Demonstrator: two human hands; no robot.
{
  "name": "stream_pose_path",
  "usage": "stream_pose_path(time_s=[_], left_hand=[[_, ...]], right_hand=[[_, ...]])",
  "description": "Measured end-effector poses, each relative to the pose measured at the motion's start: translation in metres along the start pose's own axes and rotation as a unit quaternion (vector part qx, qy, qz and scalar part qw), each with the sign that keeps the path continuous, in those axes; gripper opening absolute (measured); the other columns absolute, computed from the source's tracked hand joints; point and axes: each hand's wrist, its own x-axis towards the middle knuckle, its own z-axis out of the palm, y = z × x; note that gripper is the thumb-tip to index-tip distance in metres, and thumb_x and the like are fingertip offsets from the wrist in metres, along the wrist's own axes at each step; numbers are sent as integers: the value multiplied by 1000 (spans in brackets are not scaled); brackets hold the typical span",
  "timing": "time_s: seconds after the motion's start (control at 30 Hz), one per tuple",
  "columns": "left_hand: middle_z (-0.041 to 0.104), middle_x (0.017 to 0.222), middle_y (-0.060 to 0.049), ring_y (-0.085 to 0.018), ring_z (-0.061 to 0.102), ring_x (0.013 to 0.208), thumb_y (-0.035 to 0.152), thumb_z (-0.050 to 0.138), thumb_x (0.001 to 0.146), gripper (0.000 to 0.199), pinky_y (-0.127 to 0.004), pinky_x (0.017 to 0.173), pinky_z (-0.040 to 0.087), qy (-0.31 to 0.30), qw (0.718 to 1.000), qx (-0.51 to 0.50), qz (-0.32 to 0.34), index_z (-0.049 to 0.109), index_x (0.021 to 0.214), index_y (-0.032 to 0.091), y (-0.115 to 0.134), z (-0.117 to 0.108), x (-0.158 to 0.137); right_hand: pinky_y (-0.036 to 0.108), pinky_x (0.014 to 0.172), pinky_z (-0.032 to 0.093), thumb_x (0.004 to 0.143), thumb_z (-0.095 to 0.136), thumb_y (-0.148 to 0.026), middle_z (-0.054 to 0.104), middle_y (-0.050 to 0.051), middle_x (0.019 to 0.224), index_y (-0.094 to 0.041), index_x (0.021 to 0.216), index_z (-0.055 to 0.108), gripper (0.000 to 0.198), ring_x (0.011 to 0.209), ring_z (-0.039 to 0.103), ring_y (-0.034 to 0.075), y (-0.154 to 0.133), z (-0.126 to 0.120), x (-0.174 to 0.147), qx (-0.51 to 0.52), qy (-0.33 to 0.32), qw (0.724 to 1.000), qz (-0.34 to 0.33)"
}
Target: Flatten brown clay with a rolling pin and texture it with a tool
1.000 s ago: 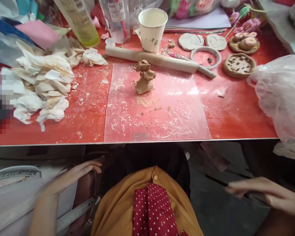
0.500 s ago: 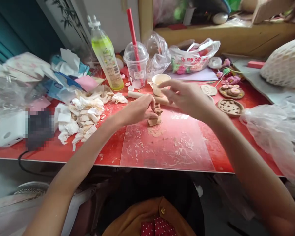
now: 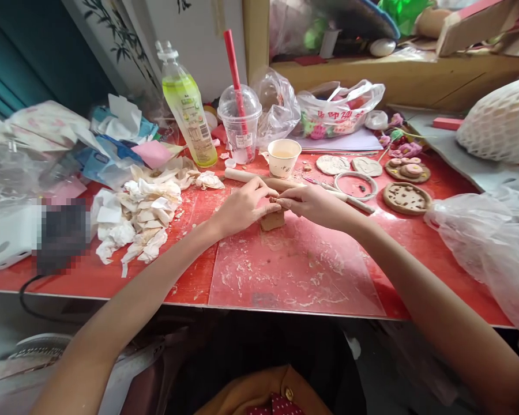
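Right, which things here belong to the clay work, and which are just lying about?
Likely clay work: brown clay piece, left hand and right hand touching it, clear sheet beneath, rolling pin.

Seemingly lying about: crumpled tissues, tall bottle, lidded plastic cup.

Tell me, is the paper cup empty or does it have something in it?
Not empty: the paper cup stands upright, and what looks like pale yellowish liquid shows inside.

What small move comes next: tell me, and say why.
Probably a light pinch at the top of the clay, both hands together: the left hand and the right hand meet there, and its base stands on the sheet. Going gently seems wise, since they hide much of its upper part.
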Motion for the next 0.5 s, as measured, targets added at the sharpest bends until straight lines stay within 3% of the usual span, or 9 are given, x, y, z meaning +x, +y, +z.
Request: stream_pose_path(time_s=[0.2,0.37,0.5], left_hand=[[55,83,-3,-14,53,76,27,55,87,11,-30,68,44,68,996,39,40,56,82,16,1,2,-2],[55,84,-3,-14,53,77,33,42,93,22,-30,70,44,149,988,20,35,51,78,20,3,1,-2],[54,83,-4,-16,54,79,45,34,94,32,-31,69,43,151,988,3,16,50,80,21,5,4,-1]], right_hand=[[27,55,31,87,44,-51,56,3,71,-15,78,65,42,62,42,12,-2,1,-1,100,-15,995,13],[27,55,30,83,54,-50,54,2,72,-17,79,63,35,62,41,11,-7,5,-2,158,-4,987,0],[27,56,29,84,56,-45,49,0,67,-16,76,61,30,62,40,11,-6,8,-1,138,33,990,-11]])
